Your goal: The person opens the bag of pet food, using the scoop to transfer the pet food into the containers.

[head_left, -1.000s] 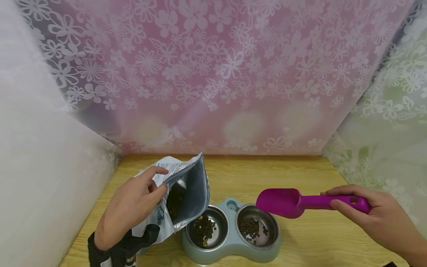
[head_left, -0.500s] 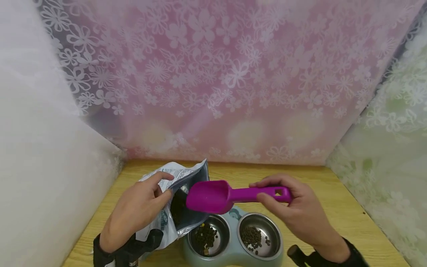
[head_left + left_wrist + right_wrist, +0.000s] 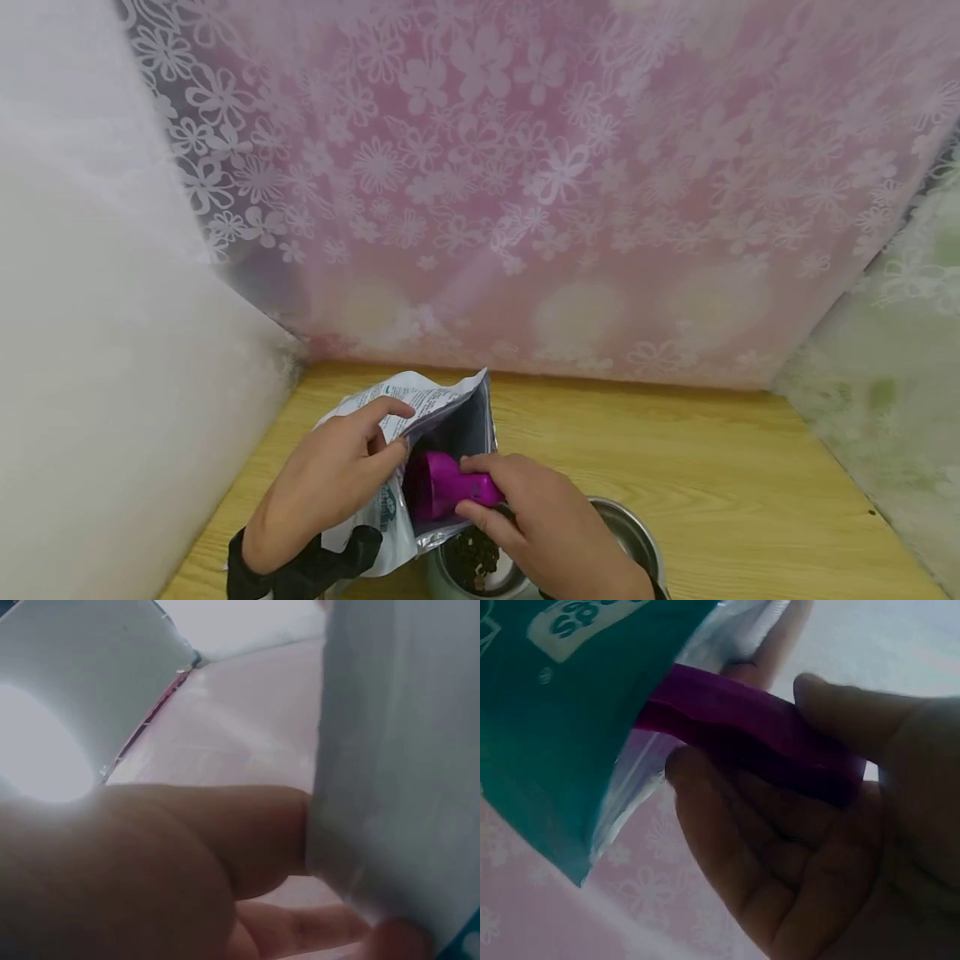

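Note:
My left hand (image 3: 333, 475) grips the near-left edge of an opened foil food bag (image 3: 397, 396), its mouth facing right; in the left wrist view the bag's pale side (image 3: 397, 750) stands against the fingers. With thumb and fingers my right hand (image 3: 540, 517) holds a magenta scoop (image 3: 446, 487) by its handle. The scoop's bowl is inside the bag mouth, its front part hidden. The right wrist view has the handle (image 3: 757, 735) running into the bag, past its teal front (image 3: 562, 735). Below the bag mouth, a steel bowl (image 3: 517, 583) holds dark kibble (image 3: 474, 557).
A second steel bowl (image 3: 630, 529) sits to the right in the double feeder, mostly covered by my right hand and forearm. The wooden tabletop (image 3: 720, 467) meets a pink floral backdrop (image 3: 570, 250) behind and pale sheets on either side.
My right hand has carried the scoop leftward from over the right side of the table into the bag's mouth. The left hand keeps its hold on the bag. The head view has shifted slightly.

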The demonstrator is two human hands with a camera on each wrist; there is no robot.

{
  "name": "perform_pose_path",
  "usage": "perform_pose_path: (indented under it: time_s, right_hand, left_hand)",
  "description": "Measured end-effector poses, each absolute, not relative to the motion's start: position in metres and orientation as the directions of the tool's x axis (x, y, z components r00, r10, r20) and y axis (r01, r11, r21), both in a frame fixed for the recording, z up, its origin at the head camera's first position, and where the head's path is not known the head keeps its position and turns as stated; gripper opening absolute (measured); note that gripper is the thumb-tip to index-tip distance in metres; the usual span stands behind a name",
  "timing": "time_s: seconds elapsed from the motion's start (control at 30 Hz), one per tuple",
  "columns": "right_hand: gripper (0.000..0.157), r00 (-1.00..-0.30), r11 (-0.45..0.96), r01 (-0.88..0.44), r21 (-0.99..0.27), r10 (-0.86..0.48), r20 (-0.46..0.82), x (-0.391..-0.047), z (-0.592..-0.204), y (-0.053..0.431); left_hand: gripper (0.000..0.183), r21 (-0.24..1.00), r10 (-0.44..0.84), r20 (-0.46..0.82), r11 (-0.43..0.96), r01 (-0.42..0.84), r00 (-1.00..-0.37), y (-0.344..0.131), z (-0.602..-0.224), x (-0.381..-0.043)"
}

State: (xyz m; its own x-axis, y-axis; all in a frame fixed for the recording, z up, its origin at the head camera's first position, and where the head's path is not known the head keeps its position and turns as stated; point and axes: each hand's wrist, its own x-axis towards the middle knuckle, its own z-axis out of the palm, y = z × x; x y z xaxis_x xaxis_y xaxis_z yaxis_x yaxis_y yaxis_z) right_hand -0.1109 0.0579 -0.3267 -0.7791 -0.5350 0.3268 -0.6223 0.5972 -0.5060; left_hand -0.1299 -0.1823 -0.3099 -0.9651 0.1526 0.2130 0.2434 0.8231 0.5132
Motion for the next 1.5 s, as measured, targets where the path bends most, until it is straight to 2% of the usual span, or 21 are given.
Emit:
perform_pose_path:
  time_s: [0.13,0.33,0.53,0.67,0.87,1.0,1.33,1.5]
  right_hand:
    - [0.042,-0.757,0.648,-0.653,-0.392,-0.545,0.36,-0.116,-0.334,0.063]
    - [0.04,-0.7,0.59,-0.714,-0.378,-0.587,0.407,-0.122,-0.34,0.063]
    - [0.04,-0.698,0.551,-0.714,-0.433,-0.604,0.383,-0.135,-0.349,0.056]
    - [0.037,-0.733,0.566,-0.679,-0.468,-0.556,0.391,-0.147,-0.356,0.056]
    - [0.034,-0.733,0.571,-0.679,-0.46,-0.494,0.469,-0.155,-0.366,0.052]
    - [0.033,-0.73,0.534,-0.683,-0.498,-0.469,0.497,-0.156,-0.369,0.049]
    - [0.034,-0.8,0.464,-0.586,-0.664,-0.462,0.382,-0.157,-0.366,0.056]
    - [0.034,-0.781,0.381,-0.581,-0.719,-0.509,0.361,-0.159,-0.366,0.056]
  left_hand:
    - [0.03,0.522,0.158,0.205,0.817,0.245,-0.966,-0.181,-0.31,-0.13]
    - [0.03,0.512,0.169,0.201,0.821,0.251,-0.965,-0.18,-0.309,-0.131]
    - [0.03,0.498,0.171,0.211,0.828,0.256,-0.962,-0.179,-0.309,-0.132]
    - [0.03,0.494,0.165,0.201,0.834,0.246,-0.965,-0.179,-0.307,-0.132]
    - [0.03,0.497,0.177,0.185,0.832,0.248,-0.967,-0.178,-0.307,-0.132]
    - [0.029,0.502,0.163,0.181,0.832,0.234,-0.97,-0.179,-0.308,-0.131]
    - [0.031,0.512,0.159,0.179,0.828,0.23,-0.971,-0.181,-0.309,-0.131]
    - [0.03,0.51,0.173,0.189,0.824,0.248,-0.966,-0.18,-0.308,-0.131]
